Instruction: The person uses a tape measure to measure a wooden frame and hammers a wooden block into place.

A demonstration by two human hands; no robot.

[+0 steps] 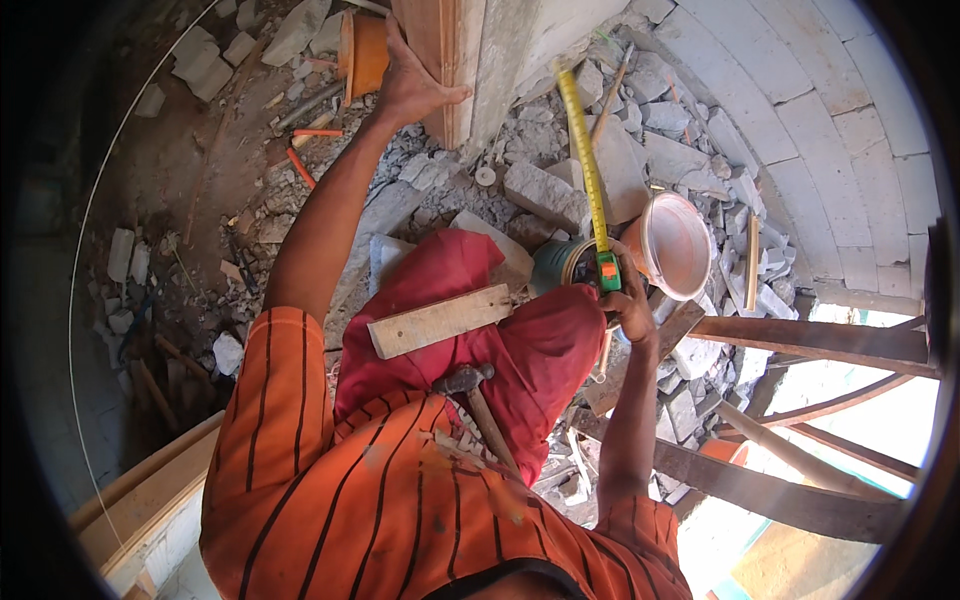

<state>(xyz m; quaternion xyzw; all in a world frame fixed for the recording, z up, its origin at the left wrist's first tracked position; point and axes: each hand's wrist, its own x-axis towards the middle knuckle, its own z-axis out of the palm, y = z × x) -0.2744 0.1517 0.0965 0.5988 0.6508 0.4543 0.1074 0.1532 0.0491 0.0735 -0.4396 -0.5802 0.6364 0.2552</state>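
Yellow blade (586, 160), thin and springy

Clamped around the tape measure's green-and-orange case (608, 272), the right hand (634, 308) holds it near a pale bucket (685, 240), blade out over rubble (545, 195). Likely light and hard, it grips best by its sides; the blade could buckle. The left hand (415, 92) lies spread against a wooden frame (440, 30).

The wooden post (432, 70) is cut off above, the marks on the tape measure (608, 271) too small to read
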